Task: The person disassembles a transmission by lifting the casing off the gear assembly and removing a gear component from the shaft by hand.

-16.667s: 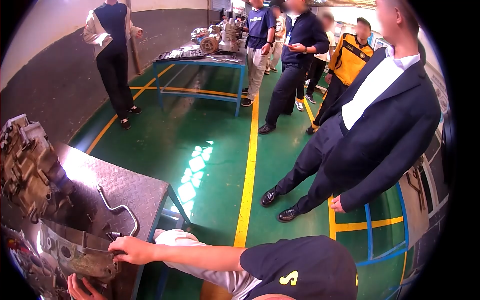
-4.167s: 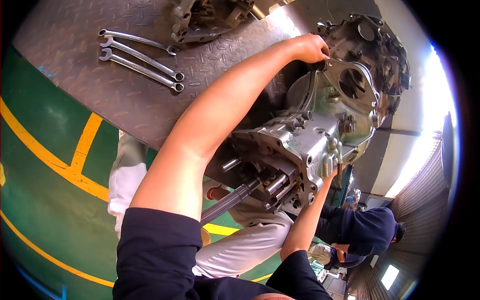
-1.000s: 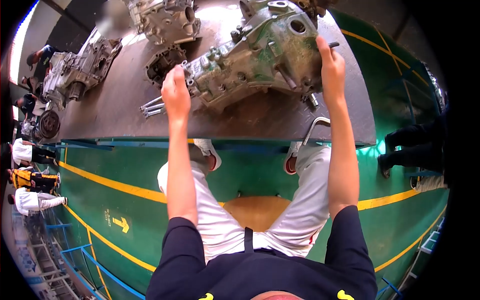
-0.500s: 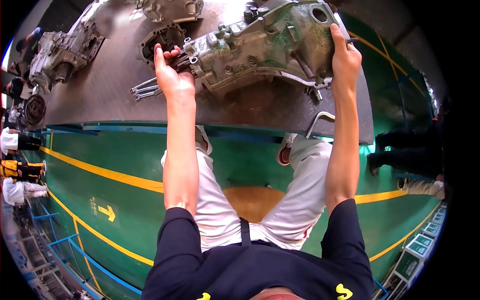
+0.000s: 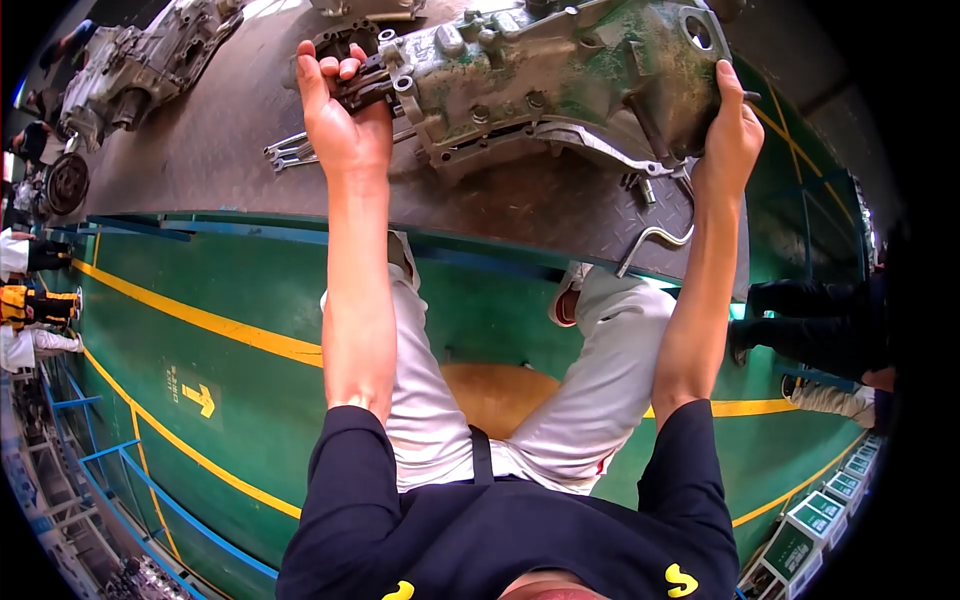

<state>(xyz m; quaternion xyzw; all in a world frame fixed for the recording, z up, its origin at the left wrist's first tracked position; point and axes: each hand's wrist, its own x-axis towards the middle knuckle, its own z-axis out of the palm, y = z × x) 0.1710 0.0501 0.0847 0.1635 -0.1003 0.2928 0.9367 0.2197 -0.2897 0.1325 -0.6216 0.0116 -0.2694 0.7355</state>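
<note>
A metal gearbox housing (image 5: 560, 80), stained green and grey, is held over the near side of the workbench (image 5: 240, 170). At its narrow end, my left hand (image 5: 345, 125) is palm up with fingers curled around dark rods (image 5: 365, 88) that stick out there; part of that grip is hidden. My right hand (image 5: 730, 145) clasps the wide flanged end, thumb on the rim near a round hole and the other fingers out of sight beneath. Below the housing lies a curved metal edge, partly covered.
Wrenches (image 5: 290, 152) lie left of the housing, and a bent metal bar (image 5: 655, 235) lies at the bench's front right. Another gearbox (image 5: 140, 75) and a round disc (image 5: 68, 183) are at far left. A stool (image 5: 495, 390) stands under the bench edge. People stand at both sides.
The housing and my right hand have shifted right in view, and the housing's wide end sits a little differently. More of the bent bar shows. The whole view has also moved slightly.
</note>
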